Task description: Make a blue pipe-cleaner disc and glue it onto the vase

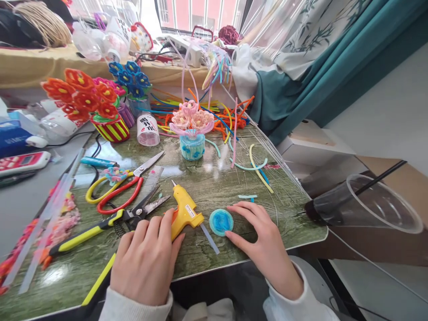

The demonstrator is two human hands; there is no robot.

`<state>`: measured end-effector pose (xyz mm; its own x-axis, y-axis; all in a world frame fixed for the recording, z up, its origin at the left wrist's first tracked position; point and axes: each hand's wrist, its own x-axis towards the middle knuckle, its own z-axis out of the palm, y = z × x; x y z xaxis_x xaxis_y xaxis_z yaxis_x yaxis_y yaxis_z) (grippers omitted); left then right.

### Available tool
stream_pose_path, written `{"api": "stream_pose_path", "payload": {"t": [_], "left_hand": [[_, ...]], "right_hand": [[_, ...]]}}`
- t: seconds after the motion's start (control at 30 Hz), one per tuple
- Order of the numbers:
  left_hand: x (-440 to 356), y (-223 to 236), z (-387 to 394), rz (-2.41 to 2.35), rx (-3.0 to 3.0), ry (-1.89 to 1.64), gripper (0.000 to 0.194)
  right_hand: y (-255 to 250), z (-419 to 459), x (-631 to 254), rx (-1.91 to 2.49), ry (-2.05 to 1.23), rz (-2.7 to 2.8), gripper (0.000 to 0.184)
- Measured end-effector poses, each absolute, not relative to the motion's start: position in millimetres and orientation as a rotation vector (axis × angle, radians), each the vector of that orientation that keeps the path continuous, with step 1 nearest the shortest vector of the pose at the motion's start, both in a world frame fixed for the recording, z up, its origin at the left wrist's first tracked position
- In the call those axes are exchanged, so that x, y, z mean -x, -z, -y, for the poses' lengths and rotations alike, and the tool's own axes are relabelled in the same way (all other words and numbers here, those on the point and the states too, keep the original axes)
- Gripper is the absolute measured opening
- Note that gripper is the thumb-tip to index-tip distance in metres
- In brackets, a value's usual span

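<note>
Worktop (209, 185) middle: bare gap between glue gun (186, 212) and pink flower pot (192, 147).
Left side: scissors (142, 166) and cutters (137, 211) obstruct low passage.
Right corner: plastic cup (347, 209) in the way.

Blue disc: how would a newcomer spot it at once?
On the green wood-grain table, find the yellow glue gun near the front edge. Just right of it, by the right hand, lies the round blue disc. Unlike the pale-blue pot behind, it is flat and bears no pink flowers.
</note>
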<state>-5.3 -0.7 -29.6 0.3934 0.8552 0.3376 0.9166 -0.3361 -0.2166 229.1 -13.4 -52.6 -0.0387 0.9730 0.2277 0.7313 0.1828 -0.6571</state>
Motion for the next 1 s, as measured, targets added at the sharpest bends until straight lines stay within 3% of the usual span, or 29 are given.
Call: {"api": "stream_pose_path", "payload": {"t": [0.3,0.6,1.0], "left_hand": [[5,37,-3,1.52,2.312,0.198,0.035],[10,37,-1,1.512,2.374,0.575,0.035],[17,34,6,1.529,2.438,0.878,0.043]], "right_hand": [[56,10,-224,1.649,-0.381,1.919,0.05],[44,22,-212,1.714,-0.288,1.688,0.01],[18,-3,-189,2.227,-0.489,1.629,0.016]]}}
